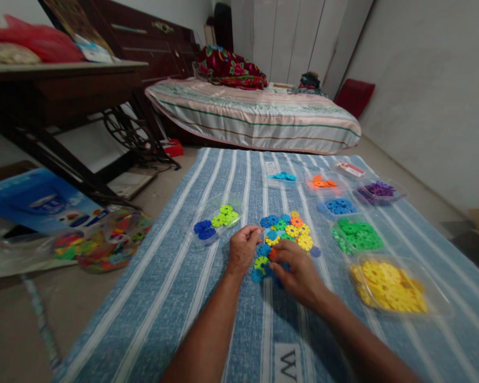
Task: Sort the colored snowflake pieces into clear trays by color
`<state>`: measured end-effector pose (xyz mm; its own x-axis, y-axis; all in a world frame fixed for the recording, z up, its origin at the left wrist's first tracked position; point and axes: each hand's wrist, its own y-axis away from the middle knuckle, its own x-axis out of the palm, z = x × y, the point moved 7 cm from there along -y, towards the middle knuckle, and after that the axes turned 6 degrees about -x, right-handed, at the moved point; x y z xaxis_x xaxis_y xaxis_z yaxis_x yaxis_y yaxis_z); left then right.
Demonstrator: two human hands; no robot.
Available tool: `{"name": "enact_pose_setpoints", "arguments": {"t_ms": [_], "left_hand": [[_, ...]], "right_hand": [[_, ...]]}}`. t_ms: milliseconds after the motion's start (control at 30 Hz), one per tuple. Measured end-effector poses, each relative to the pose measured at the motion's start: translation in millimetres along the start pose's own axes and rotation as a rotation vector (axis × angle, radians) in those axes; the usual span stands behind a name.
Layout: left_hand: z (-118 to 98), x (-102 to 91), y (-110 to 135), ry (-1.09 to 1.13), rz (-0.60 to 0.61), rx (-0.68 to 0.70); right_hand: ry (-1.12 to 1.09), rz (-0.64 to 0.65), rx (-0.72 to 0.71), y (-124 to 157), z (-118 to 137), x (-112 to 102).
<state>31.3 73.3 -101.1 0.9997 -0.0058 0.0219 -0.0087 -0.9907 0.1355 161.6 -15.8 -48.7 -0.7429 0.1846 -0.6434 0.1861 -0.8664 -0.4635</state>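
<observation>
A loose pile of notched plastic flower discs [291,231] in blue, yellow, green and orange lies on the striped cloth. My left hand [242,249] is at the pile's left edge, thumb and fingers pinched together; whatever is in the pinch is too small to make out. Over the pile's near part, my right hand [301,270] has curled fingers, with an orange flower disc [272,255] at the fingertips. Blue and lime discs [261,263] lie just left of it. The right hand hides part of the pile.
A clear tray [213,239] of dark blue and lime discs stands left. On the right are tubs of yellow [389,287], green [358,234], blue [338,206], purple [377,190], orange [323,182] and light blue discs [283,176]. A bed [255,114] stands beyond.
</observation>
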Motion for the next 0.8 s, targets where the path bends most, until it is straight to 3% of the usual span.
{"name": "enact_pose_setpoints", "arguments": {"t_ms": [233,300,367,467,600,667,733,800], "left_hand": [[2.0,-1.1,-0.7,-0.033,-0.003,-0.002],[1.9,-1.3,-0.5,-0.033,-0.006,0.000],[1.8,-1.3,-0.2,-0.036,-0.009,0.002],[1.0,-0.8,0.2,-0.043,-0.004,0.011],[-0.1,0.1,1.1,-0.049,0.005,0.011],[-0.2,0.3,1.9,-0.066,0.003,0.015],[-0.3,0.5,2.8,-0.095,0.001,0.029],[-0.2,0.0,4.0,-0.127,0.002,0.048]], "right_hand": [[0.319,-0.271,0.210,-47.7,-83.2,-135.3],[0.516,-0.296,0.315,-52.7,-104.8,-163.2],[0.697,-0.284,0.377,-51.4,-114.2,-173.0],[0.742,-0.251,0.303,-40.1,-101.5,-147.8],[0.469,-0.170,0.023,-16.3,-54.6,-68.8],[0.373,-0.151,-0.022,-4.9,-40.7,-36.8],[0.330,-0.200,-0.014,3.3,-39.8,-21.6],[0.311,-0.282,0.022,8.4,-50.7,-20.6]]}}
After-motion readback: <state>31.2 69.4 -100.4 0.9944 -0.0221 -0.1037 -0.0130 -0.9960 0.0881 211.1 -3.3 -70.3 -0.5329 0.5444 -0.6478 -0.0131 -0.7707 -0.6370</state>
